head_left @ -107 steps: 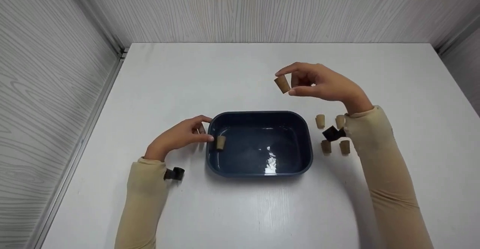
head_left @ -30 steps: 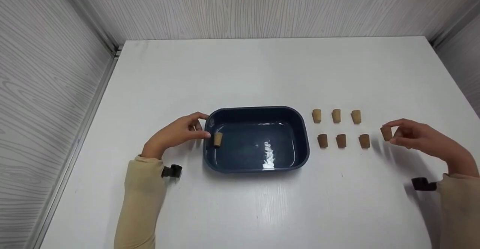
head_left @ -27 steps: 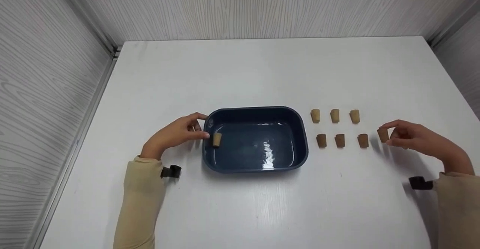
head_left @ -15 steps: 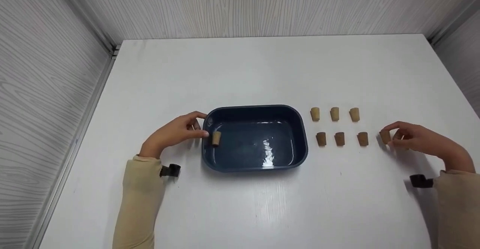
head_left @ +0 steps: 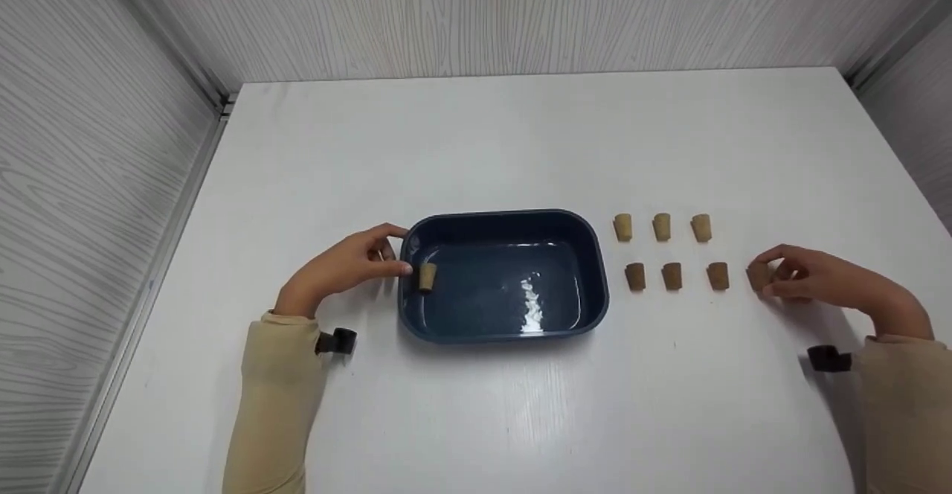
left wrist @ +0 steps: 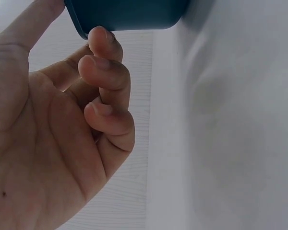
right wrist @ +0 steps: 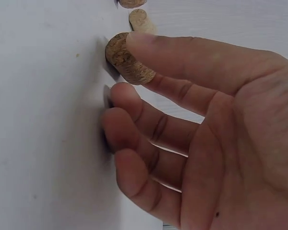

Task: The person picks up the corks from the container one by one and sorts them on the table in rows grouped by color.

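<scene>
My right hand point(head_left: 825, 282) pinches a brown tapered cork point(head_left: 758, 276) between thumb and index finger. The cork is down at the table, at the right end of a darker row; in the right wrist view the same cork point(right wrist: 127, 60) shows beneath the thumb tip. My left hand point(head_left: 346, 267) holds the left rim of a dark blue basin point(head_left: 506, 338), thumb over the edge. The left wrist view shows the basin's outer wall point(left wrist: 129, 14) above the curled fingers. One light cork point(head_left: 427, 278) is inside the basin near its left wall.
Three pale corks point(head_left: 662, 227) form a row right of the basin. In front of them are three darker corks point(head_left: 672, 276), in line with the pinched one. The white table point(head_left: 506, 419) meets grained panels at the back point(head_left: 476, 18) and left side.
My right hand has carried its cork from behind the basin to the far right, then lowered it to the table within the last second. The left hand stays at the basin's rim.
</scene>
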A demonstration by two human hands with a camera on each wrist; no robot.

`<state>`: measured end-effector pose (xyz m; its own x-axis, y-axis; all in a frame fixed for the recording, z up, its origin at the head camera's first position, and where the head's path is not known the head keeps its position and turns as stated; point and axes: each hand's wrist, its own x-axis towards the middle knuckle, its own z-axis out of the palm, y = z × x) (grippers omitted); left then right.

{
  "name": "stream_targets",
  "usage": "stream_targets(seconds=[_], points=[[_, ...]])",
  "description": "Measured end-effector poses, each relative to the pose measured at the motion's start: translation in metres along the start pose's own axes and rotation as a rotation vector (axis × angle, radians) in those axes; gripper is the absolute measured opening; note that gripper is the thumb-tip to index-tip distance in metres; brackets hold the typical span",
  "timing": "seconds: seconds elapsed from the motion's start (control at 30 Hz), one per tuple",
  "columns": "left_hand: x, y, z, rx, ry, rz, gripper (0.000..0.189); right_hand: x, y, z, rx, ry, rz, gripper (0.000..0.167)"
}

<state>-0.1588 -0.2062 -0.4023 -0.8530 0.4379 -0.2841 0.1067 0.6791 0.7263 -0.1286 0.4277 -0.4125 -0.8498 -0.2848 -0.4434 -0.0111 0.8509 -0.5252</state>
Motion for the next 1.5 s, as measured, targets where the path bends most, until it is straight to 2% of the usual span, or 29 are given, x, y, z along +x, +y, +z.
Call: stream_targets(seconds=[0.3,0.73,1.2,1.5], points=[[-0.0009,0.0029,-0.0032,0.005,0.006,0.001,0.06,0.0024,-0.0039,-0.0007,-0.015,0.002,-0.001,0.045],[-0.0046,-0.0047,0.001,-0.026,-0.006,0.011,0.06,0.0027,-0.0004,0.0,0.026,-0.021,0.005,0.049],[0.0012,-0.0002,-0.0039,-0.024,-0.005,0.026,0.059,-0.0003,0.0016,-0.0044,-0.001,-0.005,0.019,0.057],[0.0018,-0.003,-0.0001,-0.017,-0.005,0.018,0.059,-0.0026,0.0057,-0.0024,0.055,-0.024,0.008,0.056]])
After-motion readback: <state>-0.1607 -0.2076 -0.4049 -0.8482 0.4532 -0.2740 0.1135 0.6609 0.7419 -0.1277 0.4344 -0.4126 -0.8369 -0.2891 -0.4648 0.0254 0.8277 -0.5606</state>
